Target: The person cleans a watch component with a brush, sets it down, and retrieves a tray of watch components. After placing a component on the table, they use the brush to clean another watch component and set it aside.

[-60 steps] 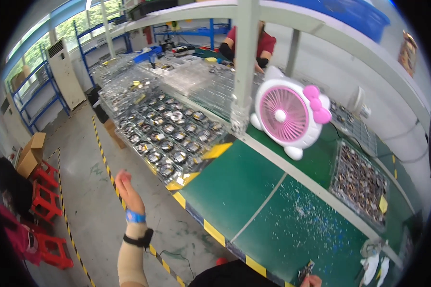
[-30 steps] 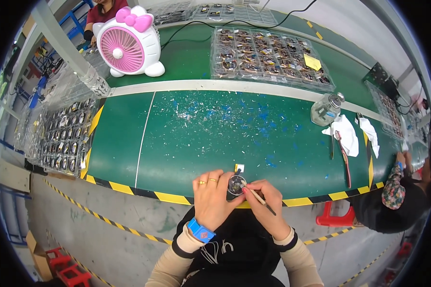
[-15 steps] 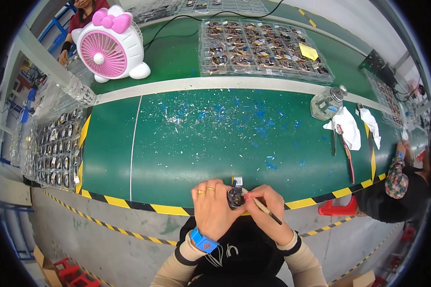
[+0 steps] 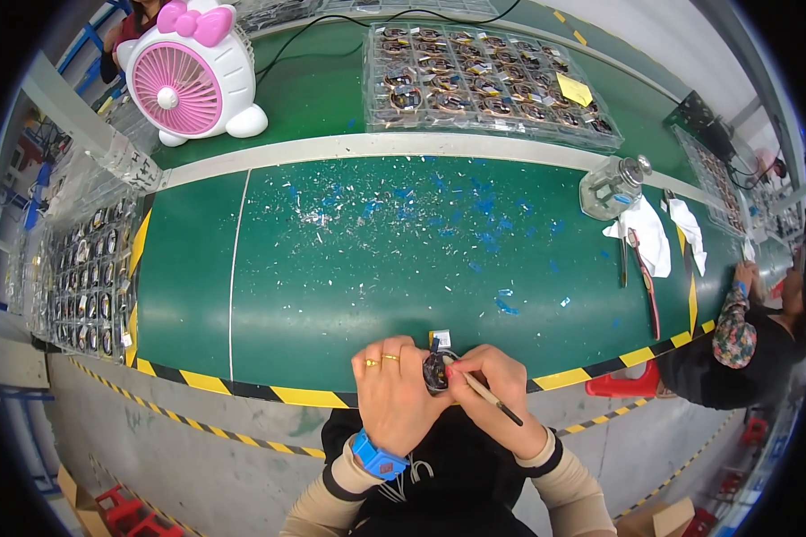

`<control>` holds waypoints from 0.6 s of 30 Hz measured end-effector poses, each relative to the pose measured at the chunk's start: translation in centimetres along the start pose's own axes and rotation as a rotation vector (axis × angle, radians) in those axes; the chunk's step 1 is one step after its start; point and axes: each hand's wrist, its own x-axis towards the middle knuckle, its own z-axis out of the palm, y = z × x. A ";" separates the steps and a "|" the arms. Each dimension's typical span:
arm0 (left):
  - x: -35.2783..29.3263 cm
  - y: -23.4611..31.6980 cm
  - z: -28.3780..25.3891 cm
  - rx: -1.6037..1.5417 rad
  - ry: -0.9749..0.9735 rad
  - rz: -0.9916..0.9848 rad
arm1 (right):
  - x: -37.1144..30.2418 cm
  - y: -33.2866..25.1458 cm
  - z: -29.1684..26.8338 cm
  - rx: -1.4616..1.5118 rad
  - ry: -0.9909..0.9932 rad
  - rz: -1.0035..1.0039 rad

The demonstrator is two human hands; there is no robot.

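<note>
At the table's front edge, my left hand [image 4: 392,394] is closed around a small round electronic assembly [image 4: 436,371], dark inside, with a white-labelled tab [image 4: 441,339] sticking up from its far side. My right hand [image 4: 495,385] pinches a thin pale wooden-handled tool [image 4: 481,388] whose back end is dark. Its front end points into the round assembly, and the fingers hide part of the tip. I cannot tell whether the tip touches the parts inside. Both hands meet at the assembly.
White and blue scraps [image 4: 403,206] litter the green table [image 4: 304,304]. At right stand a glass jar [image 4: 611,188], white tissue [image 4: 647,234] and a red-handled tool [image 4: 646,286]. Clear trays of round assemblies [image 4: 484,85] lie behind; more trays [image 4: 82,277] sit left. A pink-white fan [image 4: 188,80] stands far left. Co-workers sit nearby.
The view has shifted slightly, so the table and its contents sit a little farther left and higher. Both hands keep their hold, and the tool's angle is nearly the same.
</note>
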 end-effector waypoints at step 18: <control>-0.6 0.5 -1.1 -0.008 -0.020 -0.005 | -0.5 -1.0 -1.5 0.192 -0.185 0.188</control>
